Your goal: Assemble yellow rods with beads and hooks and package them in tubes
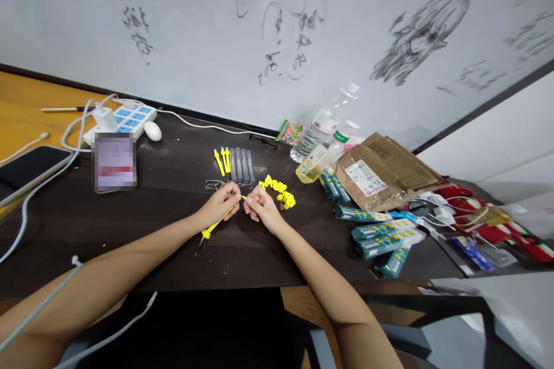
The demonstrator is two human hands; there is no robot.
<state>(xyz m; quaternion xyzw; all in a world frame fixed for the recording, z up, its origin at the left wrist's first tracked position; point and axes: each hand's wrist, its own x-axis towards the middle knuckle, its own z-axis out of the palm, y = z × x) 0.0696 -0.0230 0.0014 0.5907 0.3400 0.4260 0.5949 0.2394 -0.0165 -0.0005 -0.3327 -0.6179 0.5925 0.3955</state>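
My left hand (223,206) is closed around a thin yellow plastic stick (221,220). The stick slants down to the left and ends in a wider yellow cap with fine wire-like strands below it. Facing it, my right hand (263,210) is closed in a pinch at a small yellow piece (244,198) between the two hands; its shape is mostly hidden by the fingers. Just beyond the hands lie several clear tubes (243,165) side by side, with yellow sticks with metal tops (223,160) to their left. Small yellow parts (277,185) are scattered beside my right hand. Metal wire pieces (213,185) lie near my left fingers.
Water bottles (312,134), a brown parcel (381,176) and several green-and-white boxes (383,242) crowd the right side. On the left are a power strip (136,118), a white mouse (153,131), a phone (32,170) and loose cables. A whiteboard (216,40) rises behind the table.
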